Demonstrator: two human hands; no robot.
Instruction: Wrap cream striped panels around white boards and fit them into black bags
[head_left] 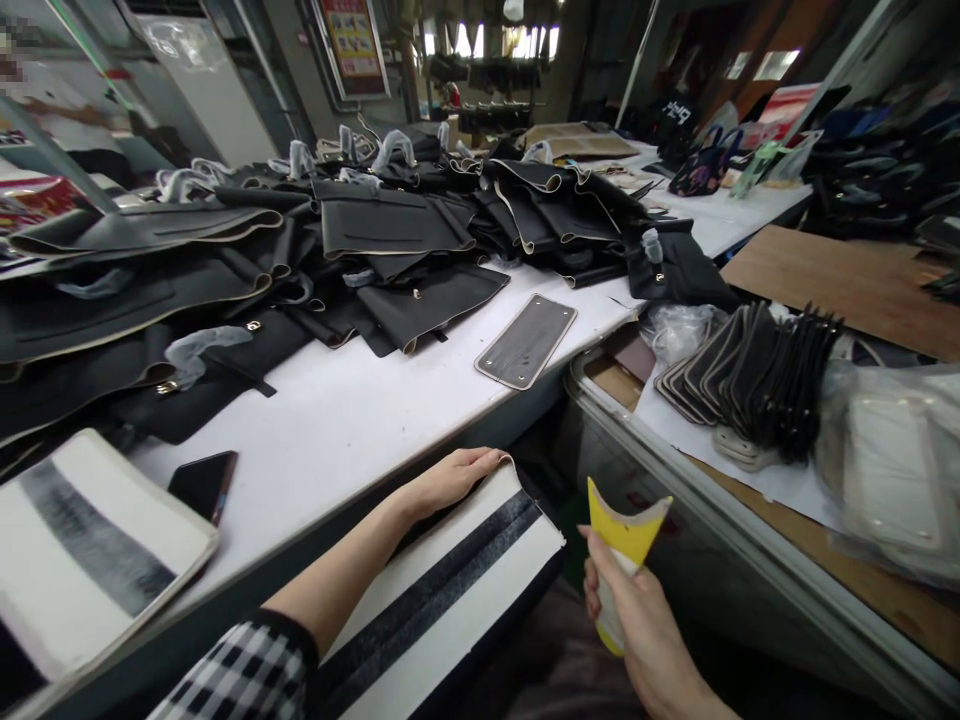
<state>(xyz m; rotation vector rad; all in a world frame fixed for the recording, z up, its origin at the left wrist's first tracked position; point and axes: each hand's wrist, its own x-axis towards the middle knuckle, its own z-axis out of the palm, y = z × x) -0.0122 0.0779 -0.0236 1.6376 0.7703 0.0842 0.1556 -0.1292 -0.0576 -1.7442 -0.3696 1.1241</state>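
My left hand point(455, 482) is closed over the upper edge of a white bag panel with a black stripe point(450, 590), which slopes down toward my lap below the table edge. The fingers on its far side are partly hidden. Just right of the panel, and apart from it, my right hand point(637, 610) grips a yellow-and-white hand tool point(628, 530) whose upper end is a hollow crescent with two points. On the table beyond the panel lies a flat dark plate with studs at its corners point(526, 342).
Black bag pieces point(397, 225) are heaped across the white table point(330, 410). At left are a phone point(204, 484) and another white striped panel point(97, 540). To the right, a stack of dark plates point(757, 375) and a plastic-wrapped bundle point(892, 460) sit behind a metal-edged bench point(697, 500).
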